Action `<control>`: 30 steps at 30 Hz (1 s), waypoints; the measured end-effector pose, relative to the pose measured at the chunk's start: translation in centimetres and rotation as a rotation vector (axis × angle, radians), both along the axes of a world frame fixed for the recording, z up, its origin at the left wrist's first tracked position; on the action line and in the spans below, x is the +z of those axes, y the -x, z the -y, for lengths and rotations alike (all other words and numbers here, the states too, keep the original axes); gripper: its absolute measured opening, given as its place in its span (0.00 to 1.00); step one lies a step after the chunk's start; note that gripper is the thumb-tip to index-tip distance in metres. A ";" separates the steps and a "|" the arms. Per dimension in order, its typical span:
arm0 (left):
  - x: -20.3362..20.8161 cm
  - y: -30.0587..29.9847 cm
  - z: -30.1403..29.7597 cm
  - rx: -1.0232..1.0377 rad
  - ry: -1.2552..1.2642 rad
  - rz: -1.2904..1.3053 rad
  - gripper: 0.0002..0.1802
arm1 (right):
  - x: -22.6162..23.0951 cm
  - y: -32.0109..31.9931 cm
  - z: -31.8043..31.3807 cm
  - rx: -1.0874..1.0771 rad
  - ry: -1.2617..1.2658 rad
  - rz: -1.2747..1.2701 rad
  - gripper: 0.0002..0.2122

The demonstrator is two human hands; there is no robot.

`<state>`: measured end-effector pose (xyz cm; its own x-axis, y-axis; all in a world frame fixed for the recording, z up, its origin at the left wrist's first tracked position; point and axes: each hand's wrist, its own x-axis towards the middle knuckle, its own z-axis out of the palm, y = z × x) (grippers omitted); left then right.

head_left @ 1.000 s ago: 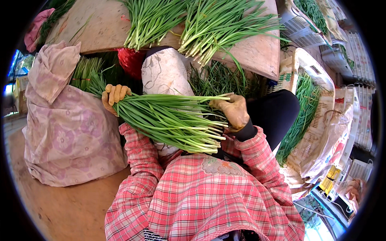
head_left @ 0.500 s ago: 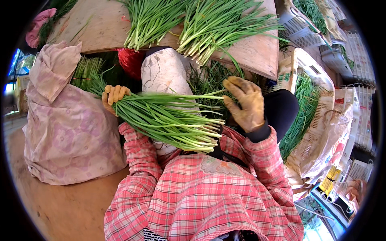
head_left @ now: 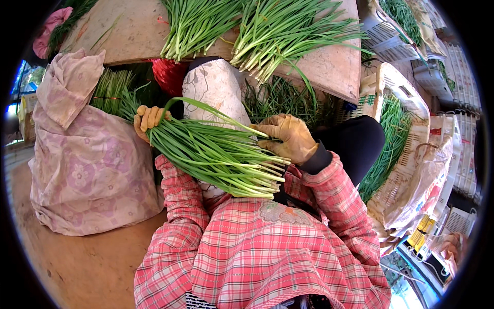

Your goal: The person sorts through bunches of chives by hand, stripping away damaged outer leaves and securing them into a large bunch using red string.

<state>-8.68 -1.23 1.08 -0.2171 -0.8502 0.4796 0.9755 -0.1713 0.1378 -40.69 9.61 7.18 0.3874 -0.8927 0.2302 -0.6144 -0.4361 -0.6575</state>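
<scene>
A loose bunch of garlic chives (head_left: 216, 149) lies across my lap, green leaves to the left and pale cut ends to the right. My left hand (head_left: 149, 122), in a tan glove, is wrapped round its leafy part. My right hand (head_left: 288, 138), gloved in the same colour with a dark cuff, is at the pale ends, thumb and fingers pinching a chive stalk (head_left: 221, 114) that arches above the others. Its fingertips partly hide that stalk's end. Two more chive bunches (head_left: 203, 26) (head_left: 278, 38) rest on the wooden board ahead.
Beyond my knees is the wooden board (head_left: 128, 31). Loose greens (head_left: 283, 105) lie below its edge. On the left stand a cloth-covered heap (head_left: 92, 170) and a tied bundle of stalks (head_left: 109, 92). A white plastic basket (head_left: 411, 92) of chives is on the right, with more crates behind.
My right hand has moved left and down from beside the bunch to its pale ends and closed on a stalk. That stalk now bows upward. The left hand keeps its hold.
</scene>
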 end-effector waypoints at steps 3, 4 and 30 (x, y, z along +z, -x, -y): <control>-0.1 0.2 0.5 -0.016 0.015 -0.115 0.07 | 0.1 -1.2 -0.1 -0.140 -0.047 0.052 0.11; -0.1 0.2 0.5 0.049 -0.015 -0.076 0.07 | -0.5 -1.5 -0.2 -0.188 -0.050 0.104 0.11; 0.3 -2.0 1.5 0.061 0.128 0.177 0.15 | 3.8 13.8 -5.8 -0.800 -0.133 1.269 0.12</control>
